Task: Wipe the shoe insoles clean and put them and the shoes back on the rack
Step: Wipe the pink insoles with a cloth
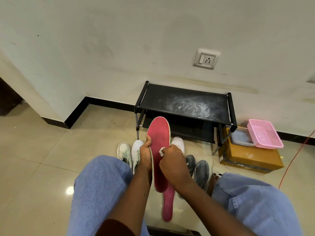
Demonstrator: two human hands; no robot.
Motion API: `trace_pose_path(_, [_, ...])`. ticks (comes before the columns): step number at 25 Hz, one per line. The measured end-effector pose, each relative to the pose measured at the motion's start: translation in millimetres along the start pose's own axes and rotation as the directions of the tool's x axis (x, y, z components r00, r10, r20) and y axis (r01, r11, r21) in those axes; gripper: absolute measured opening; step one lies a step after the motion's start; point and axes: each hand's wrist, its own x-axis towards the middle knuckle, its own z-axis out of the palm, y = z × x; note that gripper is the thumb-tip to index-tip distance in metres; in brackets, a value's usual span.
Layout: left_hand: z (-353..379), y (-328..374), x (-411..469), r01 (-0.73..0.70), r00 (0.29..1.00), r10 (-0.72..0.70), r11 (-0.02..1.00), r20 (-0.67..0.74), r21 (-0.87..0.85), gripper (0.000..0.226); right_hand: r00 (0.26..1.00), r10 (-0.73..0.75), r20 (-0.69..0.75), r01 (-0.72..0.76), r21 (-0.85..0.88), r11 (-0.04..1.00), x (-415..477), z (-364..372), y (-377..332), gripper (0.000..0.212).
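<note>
My left hand (146, 153) grips a red insole (158, 135) by its left edge and holds it upright between my knees. Against the insole's face my right hand (172, 160) pinches a small white wipe (161, 151). A second red insole (167, 206) lies on the floor below. White shoes (136, 149) stand behind my hands, with another white shoe (178, 142) to the right and a pale green shoe (124, 151) to the left. Two grey shoes (201, 171) sit at the right. The black two-shelf rack (184, 103) stands by the wall, dusty on top.
A cardboard box (250, 159) beside the rack carries a pink basket (265, 133) and a clear container (241, 137). An orange cable (293, 160) runs along the floor at the right. My knees in blue jeans fill the foreground. A wall socket (205, 59) sits above the rack.
</note>
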Motion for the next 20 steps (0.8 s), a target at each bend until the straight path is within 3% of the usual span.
trace_pose_path(3, [1, 0, -4, 0.01, 1.0, -0.01, 1.0, -0.003, 0.02, 0.044, 1.0, -0.001, -0.021, 0.001, 0.02, 1.0, 1, 0, 6, 0.027])
trace_pose_path(8, [11, -2, -12, -0.002, 0.994, 0.003, 1.0, 0.108, -0.006, 0.044, 0.975, -0.123, -0.187, 0.106, -0.097, 0.99, 36, -8, 14, 0.022])
trace_pose_path(13, [12, -2, -11, 0.032, 0.992, -0.031, 0.999, 0.122, -0.006, 0.046, 0.948, -0.138, -0.288, 0.107, -0.122, 0.987, 71, -20, 10, 0.024])
trace_pose_path(17, [10, -2, -4, -0.012, 0.986, 0.026, 0.996, 0.164, -0.086, 0.064, 0.974, -0.137, -0.182, 0.101, -0.195, 0.976, 51, -20, 8, 0.032])
trace_pose_path(20, [0, -5, 7, 0.002, 0.989, 0.011, 0.996, 0.149, -0.089, 0.06, 0.987, -0.142, -0.077, 0.132, -0.125, 0.983, 18, -11, 10, 0.033])
